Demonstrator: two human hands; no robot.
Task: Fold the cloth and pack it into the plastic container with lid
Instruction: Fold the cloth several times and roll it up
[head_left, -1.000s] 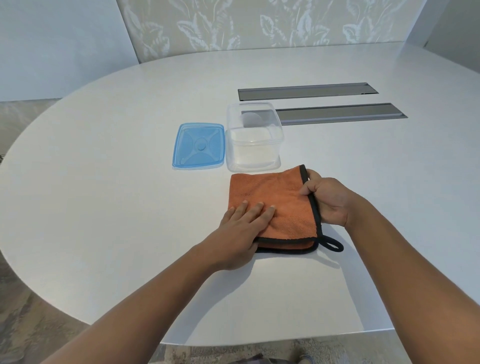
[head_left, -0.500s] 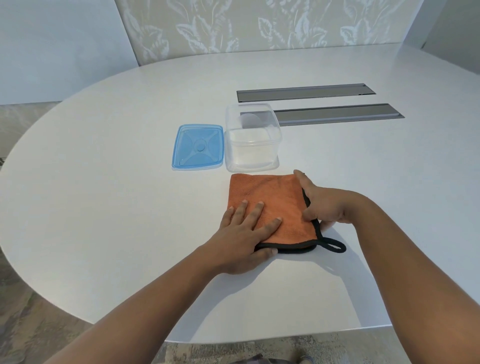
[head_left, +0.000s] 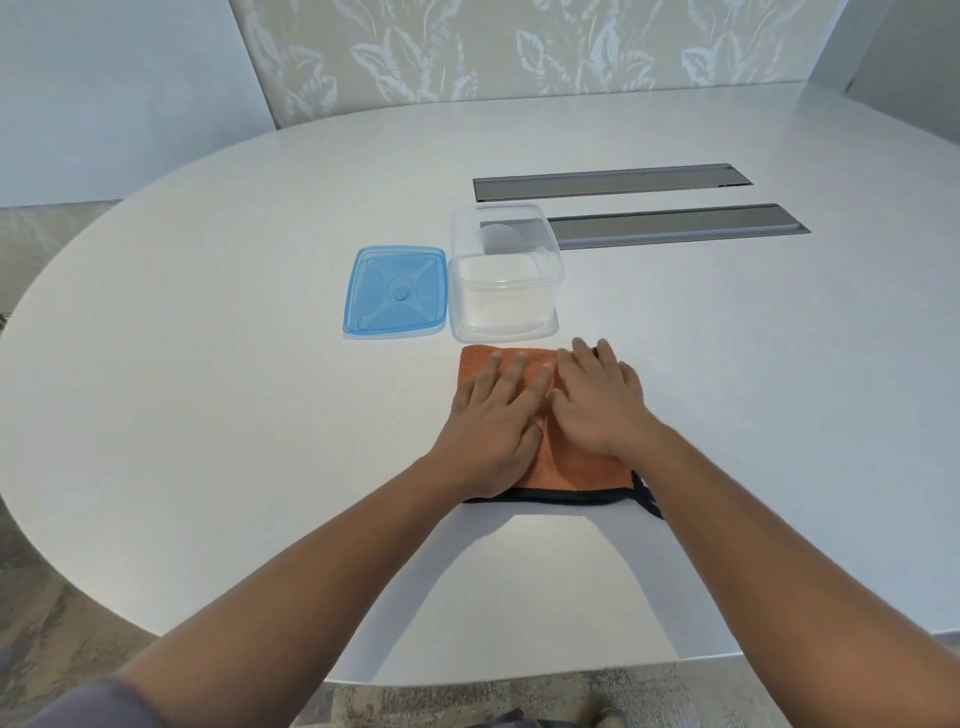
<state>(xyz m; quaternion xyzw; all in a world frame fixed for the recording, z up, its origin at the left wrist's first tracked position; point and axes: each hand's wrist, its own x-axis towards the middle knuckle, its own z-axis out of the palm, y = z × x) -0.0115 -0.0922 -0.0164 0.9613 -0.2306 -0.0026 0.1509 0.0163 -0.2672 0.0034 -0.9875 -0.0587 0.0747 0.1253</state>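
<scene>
Folded orange cloth (head_left: 574, 465) pressed flat under both hands near the surface's (head_left: 208, 395) front edge.
No grip is formed: left hand (head_left: 491, 434) and right hand (head_left: 597, 402) are laid open-palmed on it; the clear container (head_left: 504, 280) and blue lid (head_left: 396, 292) are set just behind.

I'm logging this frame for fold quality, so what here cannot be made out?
Head view only:
- Middle of the orange cloth: covered by the left hand and right hand, so creases there are hidden.
- Number of folded layers: only the black-trimmed near edge shows.
- Hanging loop: partly behind the right forearm.
- Clear container: its far wall blurs with the table slot behind it.
</scene>
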